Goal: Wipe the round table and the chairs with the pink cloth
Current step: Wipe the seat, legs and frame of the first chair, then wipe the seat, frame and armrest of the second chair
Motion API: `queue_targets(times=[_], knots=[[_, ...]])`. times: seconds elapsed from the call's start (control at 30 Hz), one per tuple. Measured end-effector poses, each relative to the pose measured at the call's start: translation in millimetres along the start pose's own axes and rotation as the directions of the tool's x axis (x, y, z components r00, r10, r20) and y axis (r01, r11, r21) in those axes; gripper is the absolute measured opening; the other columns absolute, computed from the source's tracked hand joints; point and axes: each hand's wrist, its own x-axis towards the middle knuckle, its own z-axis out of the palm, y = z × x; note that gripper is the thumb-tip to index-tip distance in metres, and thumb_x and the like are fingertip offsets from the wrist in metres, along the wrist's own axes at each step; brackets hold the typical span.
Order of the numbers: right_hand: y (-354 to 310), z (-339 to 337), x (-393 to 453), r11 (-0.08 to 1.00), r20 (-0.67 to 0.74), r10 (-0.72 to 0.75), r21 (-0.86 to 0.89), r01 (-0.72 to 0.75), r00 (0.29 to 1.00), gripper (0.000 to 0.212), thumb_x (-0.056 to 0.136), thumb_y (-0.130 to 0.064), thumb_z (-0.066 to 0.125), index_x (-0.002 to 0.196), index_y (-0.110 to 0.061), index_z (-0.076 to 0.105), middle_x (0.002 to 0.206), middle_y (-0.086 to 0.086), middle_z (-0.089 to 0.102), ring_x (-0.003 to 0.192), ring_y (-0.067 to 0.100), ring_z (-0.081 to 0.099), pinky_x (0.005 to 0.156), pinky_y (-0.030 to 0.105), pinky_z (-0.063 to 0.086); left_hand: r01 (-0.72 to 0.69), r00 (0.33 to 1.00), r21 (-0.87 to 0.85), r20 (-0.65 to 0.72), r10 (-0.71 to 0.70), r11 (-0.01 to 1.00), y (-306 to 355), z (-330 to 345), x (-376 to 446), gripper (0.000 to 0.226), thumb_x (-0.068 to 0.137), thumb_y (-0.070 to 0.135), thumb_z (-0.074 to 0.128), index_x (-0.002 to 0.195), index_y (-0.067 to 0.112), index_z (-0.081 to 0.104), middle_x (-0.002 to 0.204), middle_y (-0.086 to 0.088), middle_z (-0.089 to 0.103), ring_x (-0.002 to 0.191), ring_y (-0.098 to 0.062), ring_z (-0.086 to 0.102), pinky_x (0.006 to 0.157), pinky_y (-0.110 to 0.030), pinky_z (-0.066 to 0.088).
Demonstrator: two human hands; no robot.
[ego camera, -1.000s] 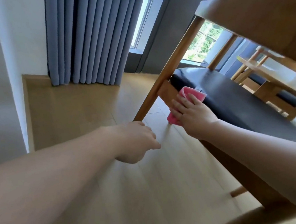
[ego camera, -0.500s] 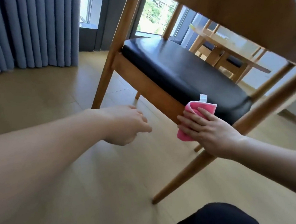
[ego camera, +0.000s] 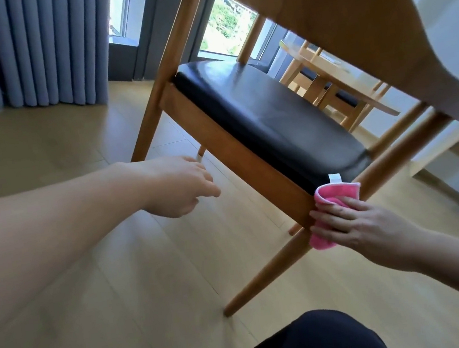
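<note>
One soft, light cloth [ego camera: 333, 210] lies pressed flat under the right hand [ego camera: 357, 225] against the chair [ego camera: 254, 170] frame's near corner, best held by spread fingers [ego camera: 327, 218], while the left hand [ego camera: 178, 185] hangs loosely curled, empty.

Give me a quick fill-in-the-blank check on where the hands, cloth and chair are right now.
1. The right hand presses the ____ cloth against the chair.
2. The cloth sits on the chair's wooden frame, at a corner of the ____ seat.
3. The left hand holds ____.

Missing words: pink; black; nothing
</note>
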Motion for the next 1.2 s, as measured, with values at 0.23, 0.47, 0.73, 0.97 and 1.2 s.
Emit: queue_targets(times=[0.23, 0.47, 0.73, 0.97, 1.2], knots=[[-8, -25, 60, 0.996, -0.09, -0.006, 0.086, 0.013, 0.996, 0.072, 0.057, -0.019, 0.092, 0.124, -0.025, 0.066, 0.126, 0.003, 0.066, 0.119, 0.029, 0.061, 0.098, 0.05, 0.045, 0.071, 0.997, -0.017, 0.015, -0.071, 0.997, -11, 3, -20, 0.043, 0.1, 0.031, 0.041, 0.143, 0.034, 0.036, 0.14, 0.009, 0.048, 0.13, -0.015, 0.043, 0.11, -0.033, 0.035], [-29, -62, 224, 0.865, -0.589, 0.169, 0.473, 0.167, 0.79, 0.051, 0.081, -0.016, 0.078, 0.128, -0.014, 0.06, 0.13, 0.008, 0.062, 0.119, 0.029, 0.06, 0.099, 0.047, 0.05, 0.379, 0.91, -0.525, 0.063, -0.41, 0.762, -47, 7, -69, 0.042, 0.093, 0.046, 0.054, 0.133, 0.035, 0.05, 0.12, 0.016, 0.059, 0.109, -0.005, 0.055, 0.094, -0.03, 0.049], [-26, -164, 308, 0.523, -0.577, 0.532, 0.799, 0.296, 0.619, 0.05, 0.086, -0.025, 0.071, 0.132, -0.011, 0.056, 0.132, 0.008, 0.06, 0.123, 0.02, 0.051, 0.105, 0.031, 0.041, 0.292, 0.62, -0.899, -0.081, -0.78, 0.326, -95, -88, -106, 0.016, 0.088, 0.028, 0.067, 0.101, 0.02, 0.066, 0.091, 0.001, 0.066, 0.082, -0.012, 0.066, 0.07, -0.027, 0.057], [50, -326, 268, 0.161, -0.357, 0.571, 0.932, 0.326, 0.74, 0.065, 0.085, -0.038, 0.068, 0.143, -0.026, 0.041, 0.135, -0.01, 0.049, 0.124, 0.006, 0.042, 0.103, 0.028, 0.043, 0.409, 0.514, -0.905, 0.118, -0.85, 0.122, -112, -282, -136, 0.018, 0.082, 0.018, 0.075, 0.094, 0.02, 0.062, 0.084, -0.004, 0.068, 0.068, -0.025, 0.07, 0.058, -0.036, 0.059], [242, -496, 184, 0.152, -0.31, 0.351, 0.95, 0.273, 0.883, 0.058, 0.079, -0.036, 0.056, 0.136, -0.033, 0.047, 0.12, -0.017, 0.053, 0.119, 0.008, 0.033, 0.104, 0.034, 0.037, 0.594, 0.582, -0.754, 0.165, -0.796, 0.278, -130, -547, -126, 0.019, 0.078, 0.016, 0.075, 0.089, 0.022, 0.061, 0.08, 0.006, 0.067, 0.068, 0.001, 0.059, 0.064, -0.02, 0.052]])
